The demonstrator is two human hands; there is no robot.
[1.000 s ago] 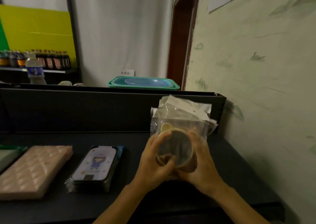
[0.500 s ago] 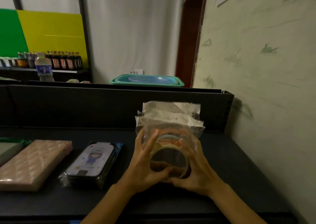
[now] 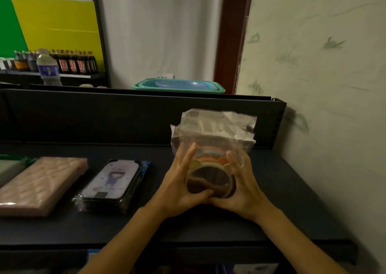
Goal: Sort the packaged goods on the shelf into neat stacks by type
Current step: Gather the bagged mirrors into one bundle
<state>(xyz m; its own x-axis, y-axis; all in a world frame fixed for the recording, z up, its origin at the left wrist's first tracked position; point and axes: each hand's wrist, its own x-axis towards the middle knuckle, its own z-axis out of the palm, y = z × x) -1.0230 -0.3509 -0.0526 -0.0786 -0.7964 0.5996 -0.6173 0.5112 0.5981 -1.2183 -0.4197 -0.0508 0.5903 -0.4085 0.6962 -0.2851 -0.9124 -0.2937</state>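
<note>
At the far left edge a green-edged pack (image 3: 12, 165) shows only in part, and just right of it lies the pink quilted stack (image 3: 41, 185), then the stack of phone cases (image 3: 112, 185) with a cartoon girl on the top one, all lying on the dark shelf (image 3: 146, 221) as they did 0.5 s ago. Right of center, the bagged round items (image 3: 211, 169) sit lower in the frame and look more upright than before, their clear bag tops standing against the shelf's back panel. The left hand (image 3: 179, 188) presses the stack's left side with fingers straight and slightly spread, thumb tucked under the front rim; the right hand (image 3: 244, 188) cups the right side, fingers curled on the plastic, thumbs meeting below. In the upper left, bottles (image 3: 73, 63) and a water bottle (image 3: 48, 69) carry labels too blurred to read, as does the small sign (image 3: 165, 76) behind the teal basin (image 3: 177, 85).
</note>
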